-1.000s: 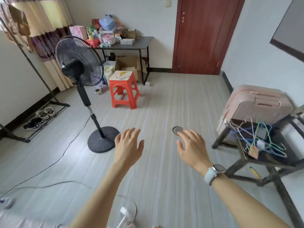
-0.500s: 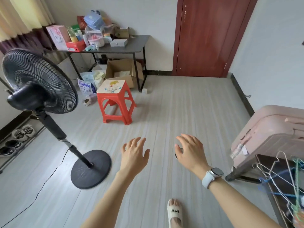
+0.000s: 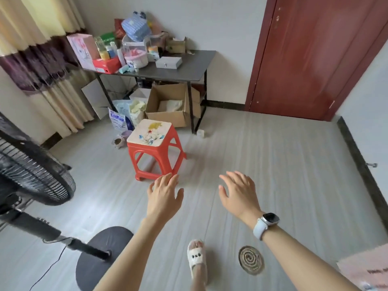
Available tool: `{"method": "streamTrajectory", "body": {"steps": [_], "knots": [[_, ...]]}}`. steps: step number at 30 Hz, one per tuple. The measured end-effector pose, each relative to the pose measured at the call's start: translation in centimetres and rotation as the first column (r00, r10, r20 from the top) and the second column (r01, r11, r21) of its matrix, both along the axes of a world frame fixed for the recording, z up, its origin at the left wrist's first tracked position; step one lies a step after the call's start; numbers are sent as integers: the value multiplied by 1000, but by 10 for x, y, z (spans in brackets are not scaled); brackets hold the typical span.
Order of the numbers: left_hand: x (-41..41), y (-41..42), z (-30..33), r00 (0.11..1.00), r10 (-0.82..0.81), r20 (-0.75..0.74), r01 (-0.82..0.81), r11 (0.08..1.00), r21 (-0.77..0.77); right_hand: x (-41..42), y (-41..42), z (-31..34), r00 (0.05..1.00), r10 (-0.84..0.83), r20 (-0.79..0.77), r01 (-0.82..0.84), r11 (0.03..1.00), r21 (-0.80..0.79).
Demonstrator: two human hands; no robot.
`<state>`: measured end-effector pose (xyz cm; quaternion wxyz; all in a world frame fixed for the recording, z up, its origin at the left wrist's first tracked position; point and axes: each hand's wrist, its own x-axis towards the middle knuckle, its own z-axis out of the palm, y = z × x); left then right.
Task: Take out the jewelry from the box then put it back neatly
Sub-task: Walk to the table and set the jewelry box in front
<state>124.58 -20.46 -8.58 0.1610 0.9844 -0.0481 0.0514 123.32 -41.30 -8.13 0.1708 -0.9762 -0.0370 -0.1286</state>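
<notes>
- The box is a small, flat, grey-silver case with a little clasp at the middle of its front face; its lid is down.
- It sits on the dark counter against the far wall, toward the right of the clutter, with bare counter top to its right.
- Left of it on the counter stand a round pink tub, some bottles and a red carton.
- The box is well apart from both hands, across the room from them, with a red stool standing on the floor in between.
- The left hand is stretched forward over the floor, palm down, its fingers straight and a little spread, holding nothing; their tips line up with the near foot of the stool.
- The right hand, with a white watch on the wrist, is also held out palm down, its fingers loosely spread and slightly bent, empty.
- A foot in a white slipper is on the floor below the hands, beside a round floor drain.
</notes>
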Motion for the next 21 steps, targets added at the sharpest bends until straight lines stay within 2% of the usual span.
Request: {"method": "streamTrajectory", "body": {"steps": [4,10,14,21], "knots": [[112,10,-13,999,12,-33,-13,1000,-11,110,6,-16,999,11,-48,-11,1000,-10],[277,25,6,999,40,-8,-40,998,-47,269,12,3,998,18,-56,-20,999,-33],[380,22,12,1000,5,-27,-5,1000,-14,366,11,14,996,-18,-92,15,999,-29],[532,-1,-25,991,12,-136,-13,1000,-7,532,1,-17,982,15,-189,-20,999,-26]]}}
